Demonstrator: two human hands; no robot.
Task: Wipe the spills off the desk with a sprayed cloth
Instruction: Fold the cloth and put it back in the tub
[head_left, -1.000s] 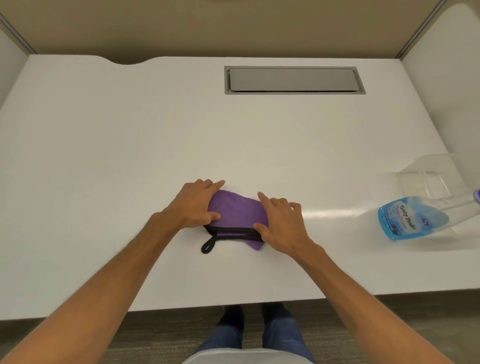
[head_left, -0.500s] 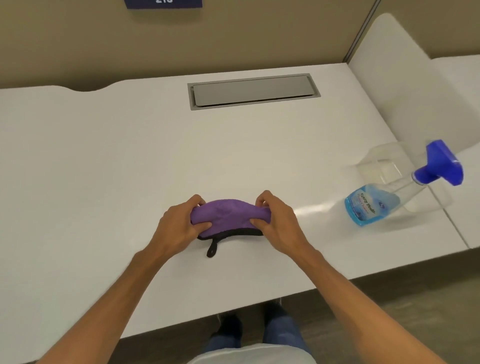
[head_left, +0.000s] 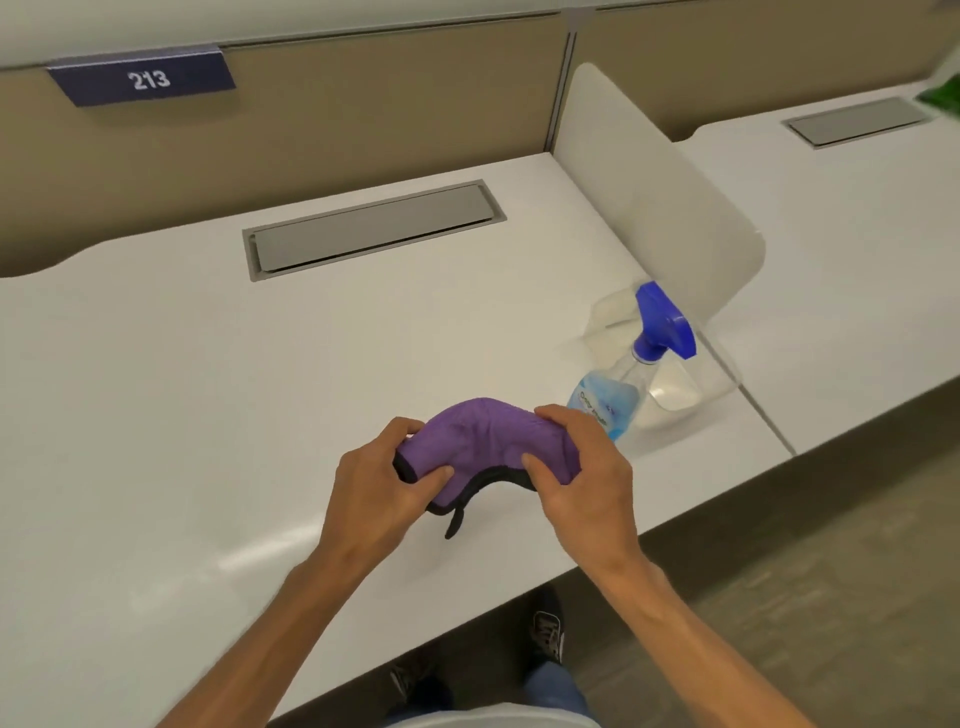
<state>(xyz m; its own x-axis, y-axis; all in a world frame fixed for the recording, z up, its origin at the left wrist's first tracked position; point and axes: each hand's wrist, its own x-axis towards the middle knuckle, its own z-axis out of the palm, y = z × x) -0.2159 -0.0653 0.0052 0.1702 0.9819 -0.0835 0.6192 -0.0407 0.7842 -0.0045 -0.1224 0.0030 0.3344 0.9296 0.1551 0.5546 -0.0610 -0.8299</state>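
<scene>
A: Biggest first?
B: Flat white laminate desk under the grip, with a grey rectangular metal cable hatch well beyond it. Curved white plastic divider panel up and to the right of it.
A: Next?
B: Clear plastic spray bottle with a blue trigger head, lying tilted on the desk just right of the grip, apart from the fingers.
A: The grip?
B: Purple folded fabric cloth with black trim, bunched and arched between both hands. Left hand pinches its left end, thumb on top; right hand is curled closed over its right end. A black loop hangs below.
</scene>
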